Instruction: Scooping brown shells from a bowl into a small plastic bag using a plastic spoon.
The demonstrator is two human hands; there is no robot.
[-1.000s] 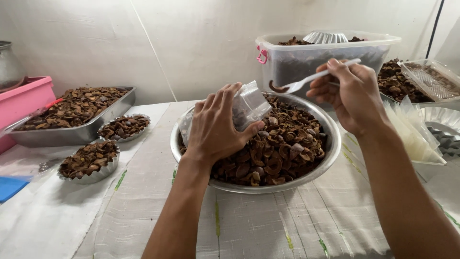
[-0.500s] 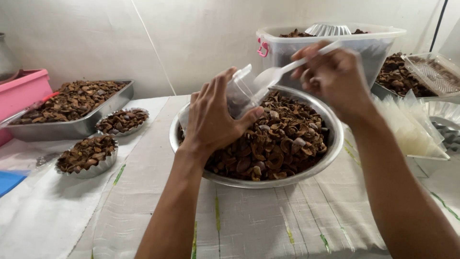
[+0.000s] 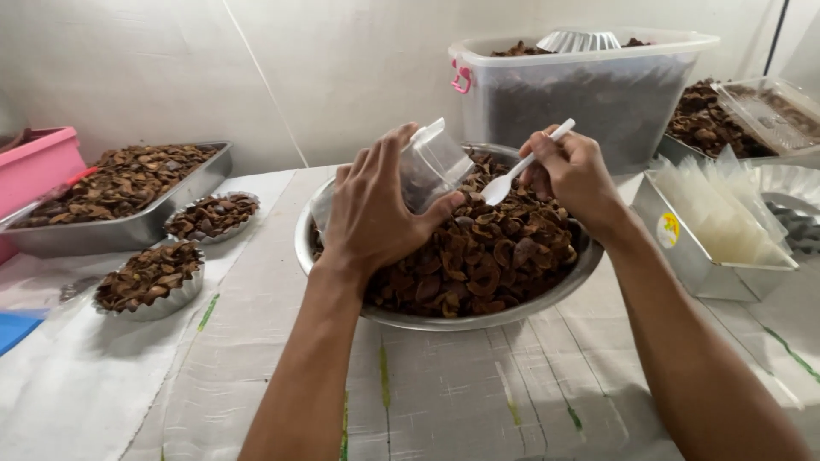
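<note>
A wide metal bowl [image 3: 444,321] heaped with brown dried pieces [image 3: 495,256] sits in the middle of the cloth-covered table. My left hand [image 3: 371,209] grips a small clear plastic container [image 3: 431,164], tilted over the bowl with its mouth toward the right. My right hand [image 3: 574,175] holds a white plastic spoon [image 3: 519,166]; the spoon's bowl points down-left, close to the container's mouth and just above the brown pieces.
At left stand a metal tray [image 3: 128,229] of brown pieces, two small fluted tins [image 3: 154,282] and a pink tub [image 3: 34,166]. Behind the bowl is a clear storage bin [image 3: 581,94]. At right a metal box of clear bags [image 3: 713,226].
My right hand has come down from above the bowl's far right, bringing the spoon to the container's mouth. My left hand has tilted the container up and kept hold of it.
</note>
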